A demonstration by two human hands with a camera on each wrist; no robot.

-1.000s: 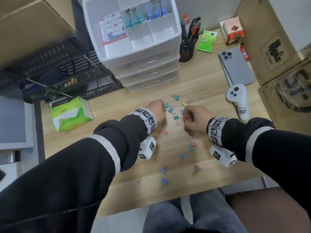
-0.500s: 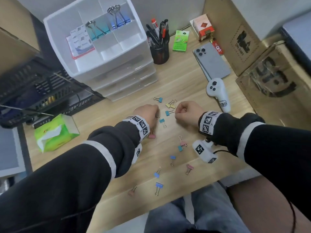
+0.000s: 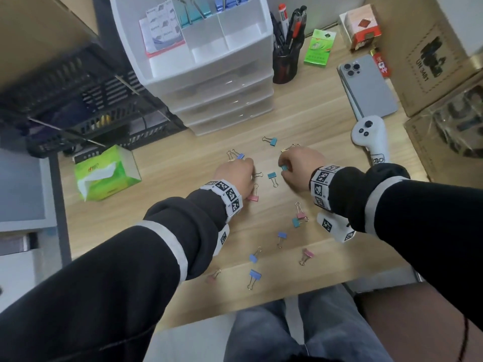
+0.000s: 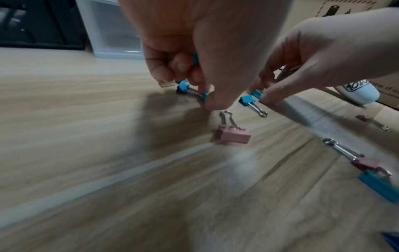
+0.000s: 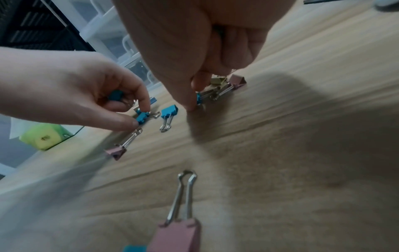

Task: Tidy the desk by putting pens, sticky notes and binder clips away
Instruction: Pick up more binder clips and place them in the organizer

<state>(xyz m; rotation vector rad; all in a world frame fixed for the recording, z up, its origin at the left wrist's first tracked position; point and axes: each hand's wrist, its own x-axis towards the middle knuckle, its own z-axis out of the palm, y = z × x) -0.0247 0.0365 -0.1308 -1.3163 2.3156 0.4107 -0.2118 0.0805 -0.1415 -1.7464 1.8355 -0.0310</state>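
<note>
Small binder clips in teal, blue, pink and gold lie scattered on the wooden desk [image 3: 183,158]. My left hand [image 3: 247,163] keeps one teal clip [image 4: 195,59] tucked under its curled fingers. Its thumb and a fingertip pinch another teal clip [image 4: 204,95] on the desk. My right hand [image 3: 282,169] pinches a teal clip [image 5: 198,98] beside a gold and pink cluster [image 5: 224,83]. One teal clip [image 3: 272,176] lies free between the hands, and a pink clip [image 3: 253,197] lies by my left wrist. The white drawer organiser [image 3: 209,82] holds large clips and sticky notes on top.
A black pen cup [image 3: 285,66] stands right of the organiser. A phone [image 3: 368,87], a white controller [image 3: 371,137] and cardboard boxes [image 3: 431,61] line the right side. A green tissue box [image 3: 107,176] and a black mesh tray [image 3: 78,100] sit on the left. More clips lie near the front edge.
The hands have drawn slightly apart. Fewer teal clips lie loose between them than a second ago. The head view has swung.
</note>
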